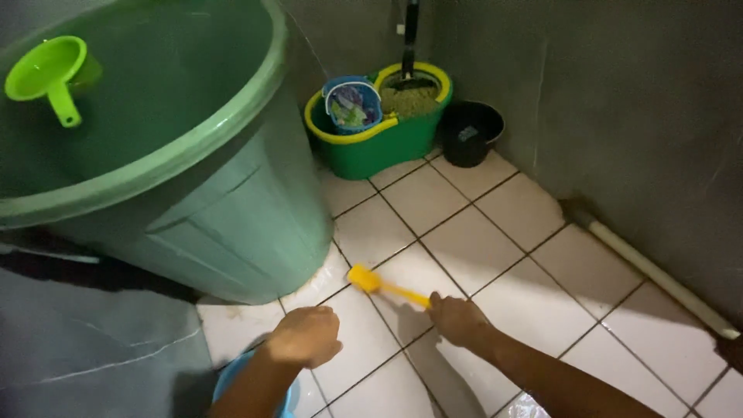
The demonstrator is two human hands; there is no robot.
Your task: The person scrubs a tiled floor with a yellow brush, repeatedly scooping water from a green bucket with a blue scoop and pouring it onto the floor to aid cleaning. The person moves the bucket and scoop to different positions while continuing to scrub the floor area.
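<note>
Gripping a yellow brush [385, 286], the right hand [458, 319] hides its handle end

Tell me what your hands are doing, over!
Right hand grips yellow brush, head on floor tiles. Left hand fisted, over blue basin. Big green barrel close beside brush.

The yellow brush [379, 285] looked like smooth plastic. It lay on shiny white tiles [472, 248], wet and glossy. Beside the brush, the big green tub [232, 217] was smooth, dull plastic. Far behind the brush, the wall [619, 116] looked grey, rough and matt.
</note>
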